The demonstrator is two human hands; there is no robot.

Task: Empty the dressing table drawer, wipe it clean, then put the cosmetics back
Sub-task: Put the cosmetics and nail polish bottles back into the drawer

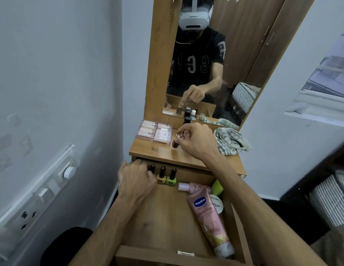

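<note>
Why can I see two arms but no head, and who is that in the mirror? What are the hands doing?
The camera sits on the person's head, looking down, so you see their own arms. The mirror shows that same person. The left hand reaches into the open drawer at a row of nail polish bottles. The right hand holds a small bottle at the tabletop, beside a clear box and a checked cloth. A pink Vaseline tube lies in the drawer.

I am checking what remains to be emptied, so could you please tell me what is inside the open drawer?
In the drawer: three polish bottles at the back, a pink Vaseline tube, a white jar and something green. The tube partly hides the jar; the left hand covers the leftmost bottle.
</note>
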